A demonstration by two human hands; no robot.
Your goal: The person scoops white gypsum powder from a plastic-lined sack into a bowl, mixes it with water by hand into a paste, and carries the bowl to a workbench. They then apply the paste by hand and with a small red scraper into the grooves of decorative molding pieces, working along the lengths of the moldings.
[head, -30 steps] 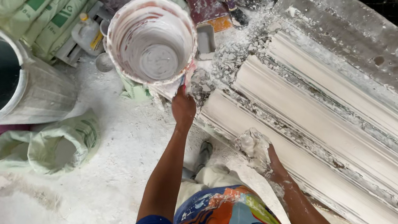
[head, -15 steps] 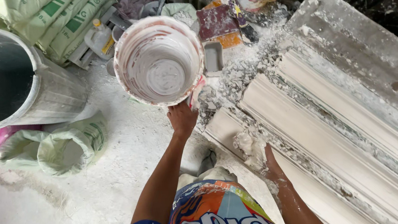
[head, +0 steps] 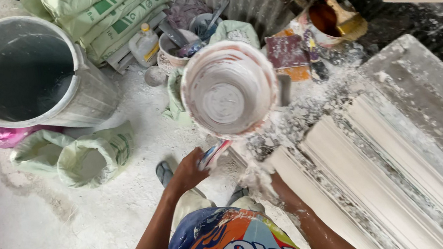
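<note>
My left hand (head: 189,170) grips the red-and-blue handle at the lower rim of a plaster-smeared white bucket (head: 228,90). The bucket is lifted and tipped so its coated inside faces me. My right hand (head: 259,180), caked in wet white plaster, rests at the near end of a long white cornice mould (head: 363,180) that runs off to the lower right. Crumbs of plaster lie scattered around that end. Whether the right hand's fingers hold anything is hidden by the plaster.
A large grey drum (head: 18,76) stands at the left beside stacked green sacks (head: 101,15). An open green sack (head: 90,157) lies on the dusty white floor. Behind the bucket are a plastic jug (head: 145,45), bowls with tools (head: 184,47) and a tub of brown liquid (head: 332,20).
The bucket has risen closer to me and looks larger, with my left hand lower under its rim. My right hand has slid to the mould's near end.
</note>
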